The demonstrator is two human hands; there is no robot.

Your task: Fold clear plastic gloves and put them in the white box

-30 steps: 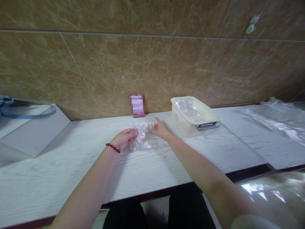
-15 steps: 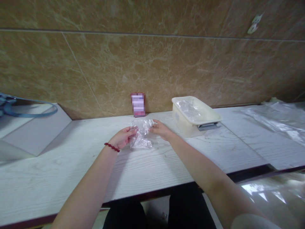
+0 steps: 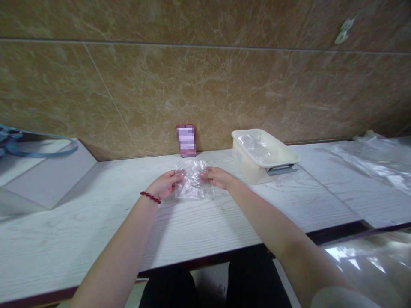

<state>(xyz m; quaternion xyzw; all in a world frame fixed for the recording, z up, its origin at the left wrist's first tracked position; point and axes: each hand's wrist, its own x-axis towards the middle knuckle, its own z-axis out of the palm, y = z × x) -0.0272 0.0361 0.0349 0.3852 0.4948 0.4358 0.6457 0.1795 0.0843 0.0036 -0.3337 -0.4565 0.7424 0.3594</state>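
A clear, crinkled plastic bag point(image 3: 192, 186) is held between my two hands, just above the white wood-grain table point(image 3: 205, 226). My left hand point(image 3: 164, 184) pinches its left edge, the thumb lying over the front. On the opposite side, my right hand point(image 3: 218, 177) has thumb and fingers closed on the right edge. Glare on the film hides whether anything is inside. Behind the bag, a phone-like red-framed panel point(image 3: 186, 141) with a blurred-out face leans against the wall.
Right of my hands stands a cream plastic bin point(image 3: 250, 167) with a grey handle and clear plastic inside. Clear plastic sheeting point(image 3: 379, 158) lies farther right. A white box point(image 3: 58, 175) sits at the left with a blue strap point(image 3: 48, 155) over it. Brown marble-patterned wall point(image 3: 205, 94) borders the back.
My right hand's fingers have shifted slightly on the bag's right edge, and the film's creases have changed. My left hand keeps its hold.
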